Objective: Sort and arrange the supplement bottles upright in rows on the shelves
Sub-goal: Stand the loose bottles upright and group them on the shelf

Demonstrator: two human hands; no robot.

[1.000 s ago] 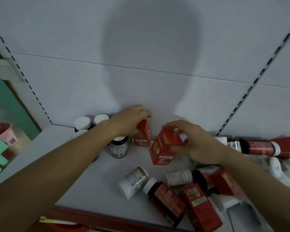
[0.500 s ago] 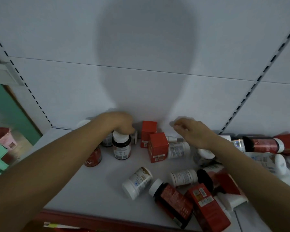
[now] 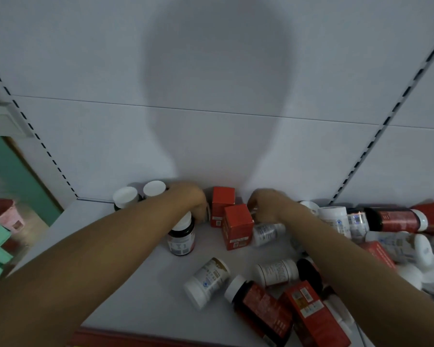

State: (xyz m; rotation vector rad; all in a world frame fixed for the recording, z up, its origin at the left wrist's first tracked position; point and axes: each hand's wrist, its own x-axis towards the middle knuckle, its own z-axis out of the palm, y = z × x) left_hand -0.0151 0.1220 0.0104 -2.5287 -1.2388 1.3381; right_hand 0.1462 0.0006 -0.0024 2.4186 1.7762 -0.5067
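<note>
On the white shelf, my left hand reaches to the back wall, fingers curled round a small white bottle that is mostly hidden. Just in front of it stands a dark bottle with a white cap. Two red boxes stand upright between my hands. My right hand curls its fingers over a small white bottle behind the front box. Another white bottle lies under that wrist. Two white-capped bottles stand at the back left.
Toppled white bottles, a dark red bottle and a red box lie near the front. A heap of bottles fills the right side. A pink bucket stands on the floor to the left.
My right hand has set its red box upright in front of the other box and moved behind it. My left hand has left the back box and shifted left over the bottles.
</note>
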